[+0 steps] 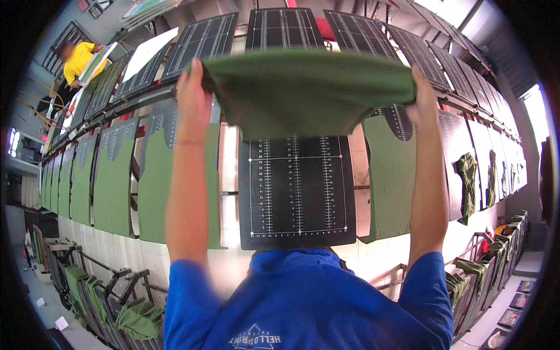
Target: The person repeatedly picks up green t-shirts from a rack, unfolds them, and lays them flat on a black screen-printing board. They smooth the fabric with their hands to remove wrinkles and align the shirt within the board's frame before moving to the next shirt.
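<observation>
A dark green fabric panel (315,87) is stretched between my two hands above the far part of a black board (280,192) marked with white rulers and lines. My left hand (194,96) is closed on the panel's left end, and my right hand (424,102) grips its right end, slightly blurred. The lower edge of the cloth hangs in folds over the board, hiding the board's far end. Lighter green cut panels lie flat on the boards at either side, one left panel (175,186) and one right panel (389,181), each with a curved neck cutout.
More ruled black boards (284,29) stand in a row across the back. Crumpled green cloth (468,181) lies on a board at the right. Green pieces (140,318) hang on racks behind me at both sides. A person in yellow (79,61) holds a flat frame at the far left.
</observation>
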`<action>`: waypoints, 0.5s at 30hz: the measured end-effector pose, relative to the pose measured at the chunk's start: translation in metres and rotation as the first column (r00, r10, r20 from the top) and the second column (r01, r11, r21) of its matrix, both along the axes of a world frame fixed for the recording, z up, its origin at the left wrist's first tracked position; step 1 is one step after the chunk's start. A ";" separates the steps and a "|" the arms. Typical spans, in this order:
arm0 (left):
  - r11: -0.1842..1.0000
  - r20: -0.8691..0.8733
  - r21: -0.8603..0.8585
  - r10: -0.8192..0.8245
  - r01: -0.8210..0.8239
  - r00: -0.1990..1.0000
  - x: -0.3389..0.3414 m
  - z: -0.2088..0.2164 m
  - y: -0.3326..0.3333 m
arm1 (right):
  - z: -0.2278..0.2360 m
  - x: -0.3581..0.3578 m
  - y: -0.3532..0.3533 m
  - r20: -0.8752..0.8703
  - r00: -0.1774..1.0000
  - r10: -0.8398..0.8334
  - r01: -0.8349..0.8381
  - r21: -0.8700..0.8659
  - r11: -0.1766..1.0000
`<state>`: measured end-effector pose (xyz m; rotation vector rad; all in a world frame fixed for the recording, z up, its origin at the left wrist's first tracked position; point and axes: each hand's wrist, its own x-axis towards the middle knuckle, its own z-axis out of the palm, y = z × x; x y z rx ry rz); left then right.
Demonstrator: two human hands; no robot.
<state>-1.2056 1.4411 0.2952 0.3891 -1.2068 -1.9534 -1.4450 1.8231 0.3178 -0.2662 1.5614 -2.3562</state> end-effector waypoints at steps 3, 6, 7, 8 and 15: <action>0.996 -0.065 -0.092 -0.012 0.006 0.998 -0.013 0.068 -0.001 | 0.061 -0.008 0.005 -0.086 0.996 -0.028 0.033 0.060 0.998; 0.988 0.021 -0.149 0.041 -0.037 0.999 0.031 0.084 0.020 | 0.075 0.021 0.014 -0.104 0.991 -0.079 0.088 0.091 0.992; 0.986 0.053 -0.164 0.043 -0.033 0.998 0.049 0.083 0.027 | 0.069 0.031 0.027 -0.102 0.992 -0.071 0.084 0.128 0.988; 0.990 0.105 -0.142 0.042 -0.027 0.994 0.071 0.073 0.031 | 0.057 0.044 0.039 -0.096 0.994 -0.056 0.071 0.165 0.984; 0.995 0.476 -0.081 -0.014 0.060 0.879 0.167 -0.045 0.079 | -0.076 0.163 0.088 0.115 0.967 -0.229 0.122 0.580 0.805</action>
